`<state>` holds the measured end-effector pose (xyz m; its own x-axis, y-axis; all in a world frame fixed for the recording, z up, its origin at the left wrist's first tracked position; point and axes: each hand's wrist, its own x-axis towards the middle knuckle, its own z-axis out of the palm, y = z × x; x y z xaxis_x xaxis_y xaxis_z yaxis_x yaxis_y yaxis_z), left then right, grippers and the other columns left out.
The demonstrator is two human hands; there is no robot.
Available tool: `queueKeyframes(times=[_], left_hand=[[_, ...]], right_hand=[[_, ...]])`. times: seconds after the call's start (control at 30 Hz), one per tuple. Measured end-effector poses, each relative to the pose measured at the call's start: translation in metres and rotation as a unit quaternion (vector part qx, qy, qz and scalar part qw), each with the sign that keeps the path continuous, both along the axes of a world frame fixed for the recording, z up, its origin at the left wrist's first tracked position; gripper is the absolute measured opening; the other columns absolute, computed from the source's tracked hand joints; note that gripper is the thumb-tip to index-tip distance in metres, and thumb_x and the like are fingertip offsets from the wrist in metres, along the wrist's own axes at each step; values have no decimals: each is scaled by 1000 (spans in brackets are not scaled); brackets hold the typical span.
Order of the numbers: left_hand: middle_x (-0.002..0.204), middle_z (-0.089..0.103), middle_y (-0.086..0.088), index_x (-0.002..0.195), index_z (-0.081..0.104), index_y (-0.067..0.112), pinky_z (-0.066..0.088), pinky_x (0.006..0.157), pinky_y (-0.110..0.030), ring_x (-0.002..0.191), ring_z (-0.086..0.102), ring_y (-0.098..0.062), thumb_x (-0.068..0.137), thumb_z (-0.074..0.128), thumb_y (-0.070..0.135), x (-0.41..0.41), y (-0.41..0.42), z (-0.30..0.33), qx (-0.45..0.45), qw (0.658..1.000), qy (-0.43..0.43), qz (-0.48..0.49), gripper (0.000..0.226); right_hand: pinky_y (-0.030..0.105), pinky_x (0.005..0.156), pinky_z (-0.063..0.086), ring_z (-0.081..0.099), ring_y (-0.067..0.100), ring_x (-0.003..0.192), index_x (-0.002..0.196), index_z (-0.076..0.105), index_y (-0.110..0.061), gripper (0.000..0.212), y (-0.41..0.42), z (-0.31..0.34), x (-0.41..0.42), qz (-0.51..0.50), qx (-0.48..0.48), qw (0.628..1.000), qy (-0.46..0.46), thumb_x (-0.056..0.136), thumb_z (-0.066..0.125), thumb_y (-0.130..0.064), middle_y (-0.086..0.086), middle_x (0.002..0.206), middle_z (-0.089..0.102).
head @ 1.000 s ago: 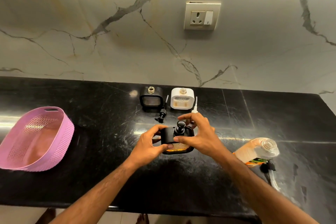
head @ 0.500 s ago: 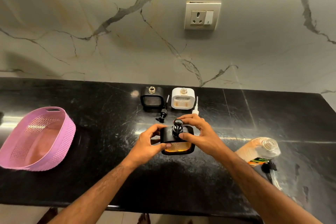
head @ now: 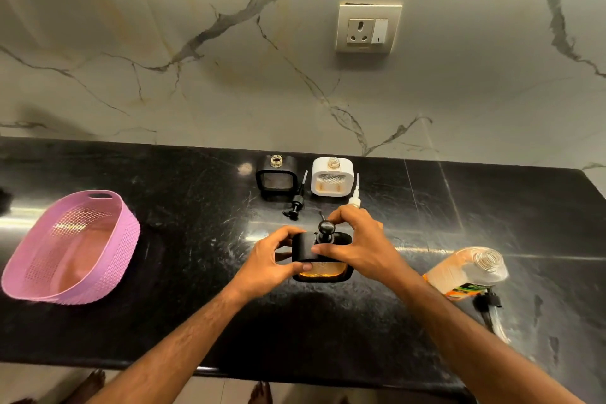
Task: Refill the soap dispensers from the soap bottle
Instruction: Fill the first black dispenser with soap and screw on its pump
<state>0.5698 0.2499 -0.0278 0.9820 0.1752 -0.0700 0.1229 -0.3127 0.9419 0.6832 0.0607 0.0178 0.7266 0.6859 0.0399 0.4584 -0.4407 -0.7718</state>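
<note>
We hold the black dispenser [head: 323, 259] on the counter [head: 164, 321]
Our left hand [head: 265, 264] grips its side; our right hand [head: 357, 244] curls round its pump [head: 325, 229]

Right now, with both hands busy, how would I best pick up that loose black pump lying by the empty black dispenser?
Pinch the black pump at its collar, coming from above. It lies flat on the counter, its thin tube slanting up toward the black dispenser, so the collar is probably the firmest part to hold.
</note>
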Motion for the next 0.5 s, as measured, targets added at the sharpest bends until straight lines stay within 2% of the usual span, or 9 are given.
queueKeyframes(times=[0.1, 0.13, 0.17, 0.23, 0.27, 0.37, 0.43, 0.5], left_hand=[[117, 67, 11, 123, 60, 25, 51, 99, -21, 118, 61, -6, 78, 86, 24, 0, -1, 1, 0, 1000, -5, 0, 52], [117, 67, 11, 123, 60, 25, 51, 99, -20, 118, 61, -6, 78, 86, 24, 0, 0, 1, -1, 1000, -5, 1, 53], [118, 67, 10, 123, 60, 25, 51, 98, -19, 119, 61, -6, 78, 86, 23, 0, 0, 1, -3, 1000, -5, 2, 52], [118, 66, 10, 123, 60, 25, 49, 96, -16, 119, 59, -4, 78, 85, 19, -1, 1, 0, -4, 1000, 1, 0, 51], [118, 66, 10, 123, 60, 24, 48, 96, -14, 119, 59, -2, 79, 85, 18, -2, 0, 0, -2, 1000, 5, -2, 51], [118, 65, 10, 123, 60, 24, 47, 95, -10, 119, 57, 0, 78, 85, 17, -2, -2, 0, -1, 1000, 10, -9, 51], [117, 65, 9, 122, 60, 23, 46, 94, -8, 118, 57, 1, 78, 85, 16, -3, -3, 0, 0, 1000, 10, -10, 51], [117, 65, 9, 122, 60, 21, 46, 92, -7, 117, 58, 3, 78, 85, 14, -3, -4, 1, 1, 1000, 8, -11, 51]], right_hand=[[34, 103, 30, 43, 3, 117, 118, 55, -40, 64, -1, 1, -4, 33, -54, 998, -10, 67, 77, -72, -22, 118, 54], [35, 106, 31, 42, 1, 120, 126, 55, -40, 69, -2, 1, -4, 50, -47, 998, 8, 68, 74, -73, -24, 123, 52], [37, 108, 33, 42, 0, 122, 129, 57, -40, 65, -4, 0, -3, 62, -24, 997, 29, 73, 74, -68, -26, 125, 52], [40, 107, 39, 47, 2, 121, 122, 65, -37, 45, -8, -3, 0, 62, 25, 996, 59, 80, 77, -50, -23, 119, 58], [43, 105, 41, 50, 4, 117, 114, 68, -36, 39, -9, -4, 0, 49, 37, 996, 61, 78, 78, -49, -20, 114, 61], [46, 99, 42, 52, 5, 107, 95, 63, -34, 46, -6, -5, -6, -10, 29, 999, 24, 66, 72, -68, -18, 100, 62], [43, 99, 39, 49, 0, 108, 97, 61, -33, 53, -6, -8, -9, -27, 4, 1000, 0, 64, 71, -73, -20, 102, 60], [39, 101, 38, 48, -2, 114, 106, 62, -37, 54, -7, -9, -8, -5, 5, 999, 32, 66, 74, -70, -21, 110, 59]])
